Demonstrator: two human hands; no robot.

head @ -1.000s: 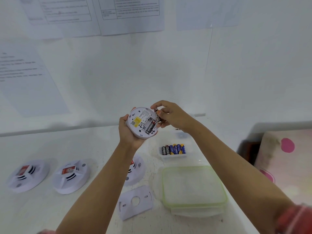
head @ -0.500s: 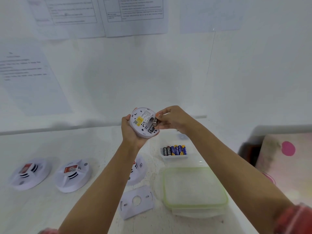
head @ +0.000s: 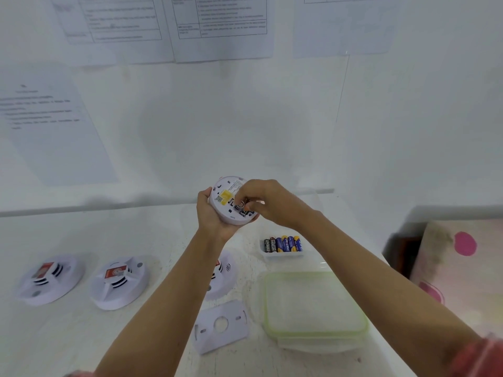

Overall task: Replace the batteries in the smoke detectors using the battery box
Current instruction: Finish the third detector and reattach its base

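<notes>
**Q:** Status of the units on the counter (head: 81, 338)?

**A:** Two smoke detectors (head: 50, 280) lie face up, well left of and below the left grip (head: 210, 213). A third detector (head: 224, 273) lies directly below it, partly hidden by the forearm. Whether these are serviced cannot be told.

**Q:** Unit in hand?

**A:** The left grip clamps the held detector (head: 226, 198), back side up. The right grip (head: 264, 200) pinches a battery (head: 241, 205) at the open compartment; insertion is judged in progress. The battery box (head: 283, 254), below the right grip, holds spare cells. The mounting plate (head: 220, 325) awaits refitting.
</notes>
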